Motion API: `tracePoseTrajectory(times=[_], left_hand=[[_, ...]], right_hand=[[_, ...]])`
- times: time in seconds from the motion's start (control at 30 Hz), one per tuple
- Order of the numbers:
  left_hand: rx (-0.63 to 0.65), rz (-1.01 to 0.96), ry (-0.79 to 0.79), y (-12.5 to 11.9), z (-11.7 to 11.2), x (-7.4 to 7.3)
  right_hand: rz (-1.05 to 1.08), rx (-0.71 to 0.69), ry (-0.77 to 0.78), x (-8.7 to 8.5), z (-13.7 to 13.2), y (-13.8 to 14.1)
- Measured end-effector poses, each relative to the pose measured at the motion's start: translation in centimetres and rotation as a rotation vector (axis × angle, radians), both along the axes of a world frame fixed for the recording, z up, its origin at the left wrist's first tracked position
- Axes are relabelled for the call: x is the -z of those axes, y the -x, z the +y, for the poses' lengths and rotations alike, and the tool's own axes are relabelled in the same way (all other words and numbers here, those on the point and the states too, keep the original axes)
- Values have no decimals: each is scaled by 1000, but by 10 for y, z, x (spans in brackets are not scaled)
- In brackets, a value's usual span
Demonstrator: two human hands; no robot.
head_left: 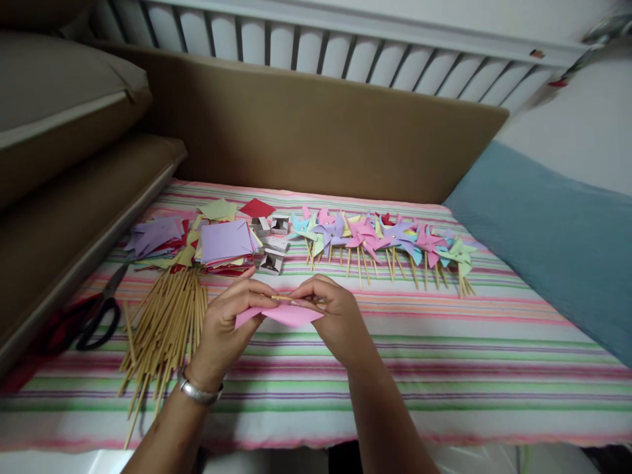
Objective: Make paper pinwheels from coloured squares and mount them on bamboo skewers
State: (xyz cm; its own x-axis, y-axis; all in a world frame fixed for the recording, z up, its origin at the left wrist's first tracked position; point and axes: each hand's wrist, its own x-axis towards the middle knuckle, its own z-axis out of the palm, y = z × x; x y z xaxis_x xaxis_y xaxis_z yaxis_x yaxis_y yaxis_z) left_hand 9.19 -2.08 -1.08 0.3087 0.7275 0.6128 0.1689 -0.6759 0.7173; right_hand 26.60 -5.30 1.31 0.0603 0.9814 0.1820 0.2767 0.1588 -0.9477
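Between my hands, above the striped cloth, is a pink paper pinwheel, its folded blades turned toward me. My left hand is closed on its left side, with the thumb below and the fingers along the top. A thin wooden stick lies against the far side of the paper. My right hand pinches the stick and the right edge of the pinwheel; its fingers hide most of the stick. Where stick and paper meet is too small to make out.
Loose wooden sticks are piled at left, beside black-handled scissors. Behind are colored paper squares and small open boxes. Finished pinwheels lie in a row at back right. A brown panel borders the striped cloth.
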Motion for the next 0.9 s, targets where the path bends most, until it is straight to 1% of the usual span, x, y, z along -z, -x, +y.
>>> tracePoseTrajectory(times=[0.2, 0.43, 0.7, 0.9], left_hand=[[14, -20, 2, 0, 0, 0], [10, -18, 34, 0, -1, 1], [14, -14, 10, -1, 0, 0], [16, -19, 13, -4, -1, 0]], right_hand=[[19, 1, 7, 0, 0, 0], [-10, 3, -27, -3, -2, 1], [-45, 36, -32, -3, -2, 3], [-64, 18, -36, 0, -3, 4]])
